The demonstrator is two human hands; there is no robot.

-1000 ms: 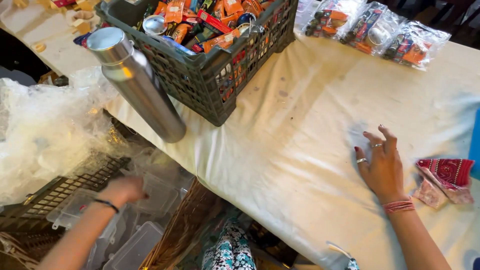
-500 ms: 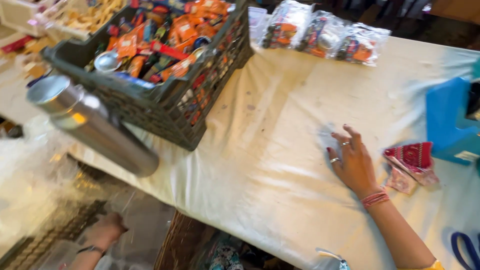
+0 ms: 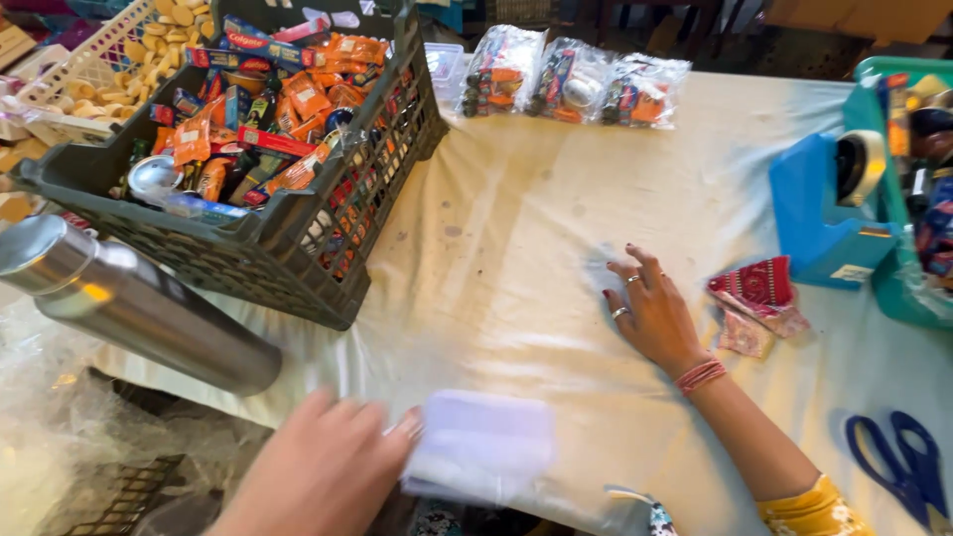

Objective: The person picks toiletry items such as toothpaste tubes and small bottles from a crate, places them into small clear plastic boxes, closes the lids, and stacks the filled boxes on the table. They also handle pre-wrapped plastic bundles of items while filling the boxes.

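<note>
Clearly your left hand (image 3: 318, 471) pinches a light, limp clear bag (image 3: 479, 447) by its edge; your right hand (image 3: 650, 313) lies flat, released, on the desk (image 3: 516, 238).

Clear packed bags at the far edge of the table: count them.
3. The clear packed bags lie in a row at the table's far edge, beside the dark crate: left, middle, right. More may lie out of view.

Dark crate (image 3: 298, 260), steel flask (image 3: 139, 308), blue scissors (image 3: 908, 469).
</note>
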